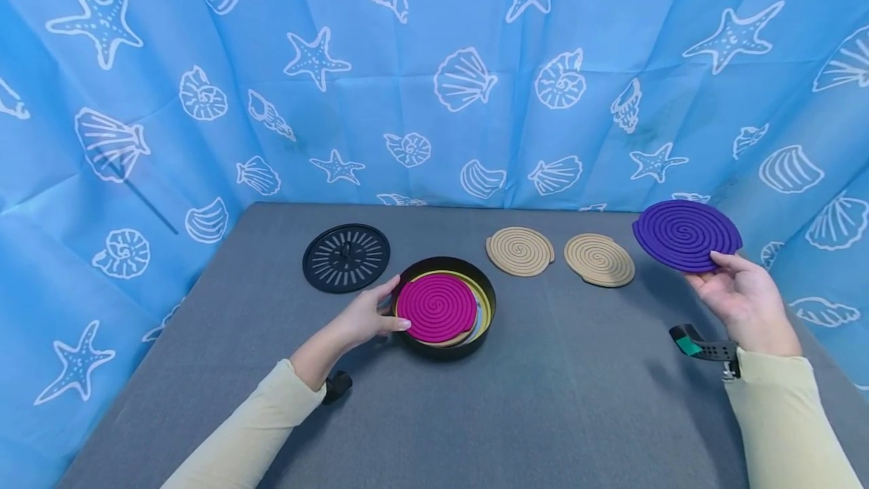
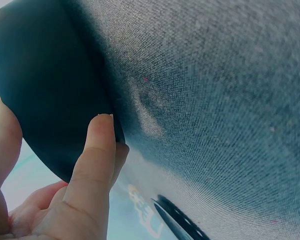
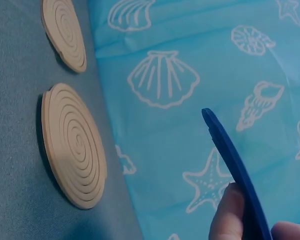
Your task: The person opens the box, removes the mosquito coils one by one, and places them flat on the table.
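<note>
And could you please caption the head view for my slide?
Right hand holds a purple spiral coaster; left hand grips a black container.

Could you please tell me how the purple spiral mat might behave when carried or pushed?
The purple spiral mat seems fairly stiff, jutting without visible sag from the right hand at its edge. Being thin, it is probably light. Its flat shape suggests sliding rather than rolling.

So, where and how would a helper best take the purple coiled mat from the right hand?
Probably the left rim of the purple mat, approached from the left, thumb above, fingers beneath: that edge is free, the right hand holds the near-right edge, and the thin mat is above the table.
</note>
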`<control>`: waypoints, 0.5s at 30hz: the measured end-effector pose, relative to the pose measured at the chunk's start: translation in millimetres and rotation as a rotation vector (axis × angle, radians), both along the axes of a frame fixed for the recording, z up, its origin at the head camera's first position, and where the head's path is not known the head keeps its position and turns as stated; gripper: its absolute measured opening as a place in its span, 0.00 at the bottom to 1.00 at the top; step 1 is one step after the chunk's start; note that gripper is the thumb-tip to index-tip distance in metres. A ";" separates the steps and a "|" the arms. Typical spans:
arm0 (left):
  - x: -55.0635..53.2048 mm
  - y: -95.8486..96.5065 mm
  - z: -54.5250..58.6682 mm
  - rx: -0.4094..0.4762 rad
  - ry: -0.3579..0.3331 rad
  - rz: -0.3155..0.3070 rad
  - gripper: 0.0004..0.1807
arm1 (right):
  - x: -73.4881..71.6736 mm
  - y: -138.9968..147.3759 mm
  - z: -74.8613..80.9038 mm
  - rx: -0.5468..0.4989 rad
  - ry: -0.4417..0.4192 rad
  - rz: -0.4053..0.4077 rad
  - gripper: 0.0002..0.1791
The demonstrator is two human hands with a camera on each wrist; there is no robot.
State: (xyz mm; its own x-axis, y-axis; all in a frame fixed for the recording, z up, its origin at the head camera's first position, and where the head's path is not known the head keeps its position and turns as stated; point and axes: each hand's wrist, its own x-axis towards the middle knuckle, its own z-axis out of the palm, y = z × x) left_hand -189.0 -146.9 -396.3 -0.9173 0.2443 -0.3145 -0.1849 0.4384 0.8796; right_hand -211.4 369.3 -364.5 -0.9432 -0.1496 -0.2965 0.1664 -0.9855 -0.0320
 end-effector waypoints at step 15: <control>-1.5 1.0 -0.1 -0.020 -0.014 0.012 0.48 | -12.0 16.7 -9.0 -0.043 -0.152 -0.047 0.39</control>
